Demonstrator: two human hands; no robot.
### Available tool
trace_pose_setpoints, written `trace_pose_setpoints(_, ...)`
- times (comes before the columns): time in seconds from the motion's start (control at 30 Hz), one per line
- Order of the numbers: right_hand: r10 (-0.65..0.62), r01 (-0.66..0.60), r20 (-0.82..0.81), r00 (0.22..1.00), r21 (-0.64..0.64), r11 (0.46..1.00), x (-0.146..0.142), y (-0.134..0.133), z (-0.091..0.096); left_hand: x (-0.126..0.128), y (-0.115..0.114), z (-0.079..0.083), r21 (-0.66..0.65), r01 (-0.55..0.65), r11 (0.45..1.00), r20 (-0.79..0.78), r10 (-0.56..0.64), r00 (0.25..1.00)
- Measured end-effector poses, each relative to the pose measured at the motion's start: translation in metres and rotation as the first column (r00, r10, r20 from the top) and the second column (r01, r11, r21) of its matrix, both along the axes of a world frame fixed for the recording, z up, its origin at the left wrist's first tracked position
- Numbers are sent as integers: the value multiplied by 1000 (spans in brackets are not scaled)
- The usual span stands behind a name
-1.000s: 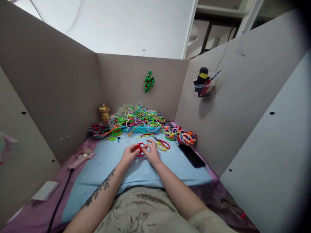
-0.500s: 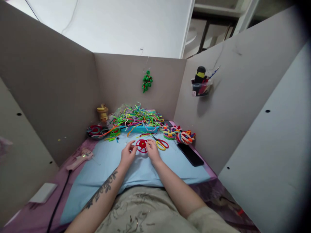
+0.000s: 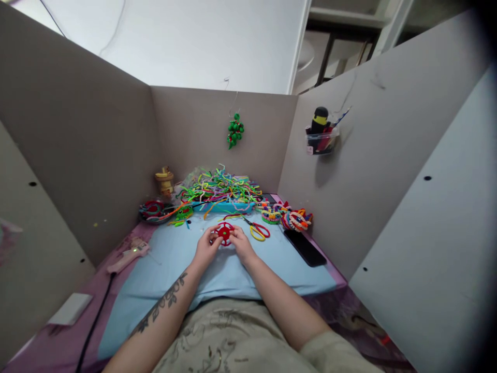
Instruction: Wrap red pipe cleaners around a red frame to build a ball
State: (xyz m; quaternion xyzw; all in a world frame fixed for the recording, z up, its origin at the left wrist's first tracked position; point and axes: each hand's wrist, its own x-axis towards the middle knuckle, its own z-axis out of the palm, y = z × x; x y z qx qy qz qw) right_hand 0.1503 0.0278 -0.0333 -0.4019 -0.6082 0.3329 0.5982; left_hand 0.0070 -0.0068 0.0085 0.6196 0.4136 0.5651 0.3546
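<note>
Between my two hands is a red wheel-shaped pipe-cleaner piece (image 3: 225,234), with a round outer ring, spokes and a small green dot at its centre. My left hand (image 3: 207,244) pinches its left side between thumb and fingers. Fingers of my right hand (image 3: 240,242) close on its right side. The piece is held just above the blue cloth (image 3: 178,274). Scissors (image 3: 258,231) with one yellow and one red handle lie to the right of my right hand, blades pointing away.
A blue tray (image 3: 238,207) heaped with colourful pipe cleaners (image 3: 217,186) stands at the back. Woven rings (image 3: 297,219) and a black phone (image 3: 305,247) lie on the right. At left are a pink glue gun (image 3: 128,258) and a white box (image 3: 70,309). Grey panels surround the table.
The red piece has shifted slightly left and turned to face me more fully. My left fingers have moved in onto its ring, and my right hand has shifted slightly left.
</note>
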Motion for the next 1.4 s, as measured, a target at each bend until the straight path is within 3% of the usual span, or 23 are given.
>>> trace_pose_setpoints(0.33, -105, 105, 48, 993, 12, 994, -3, -5, 7, 2, -4, 5, -48, 37, 998, 29, -35, 999)
trace_pose_setpoints(0.57, -275, 247, 112, 955, 216, 945, -4, -27, 25, 2, 0, 2, -76, -25, 997, 90, 31, 995)
trace_pose_setpoints(0.8, -359, 279, 175, 917, 362, 889, -5, -37, 31, 3, -2, 6, -95, -65, 993, 140, 78, 987)
trace_pose_setpoints(1.4, -270, 221, 181, 946, 250, 943, -8, -35, 31, 3, -1, 5, -76, -123, 990, 176, 134, 975)
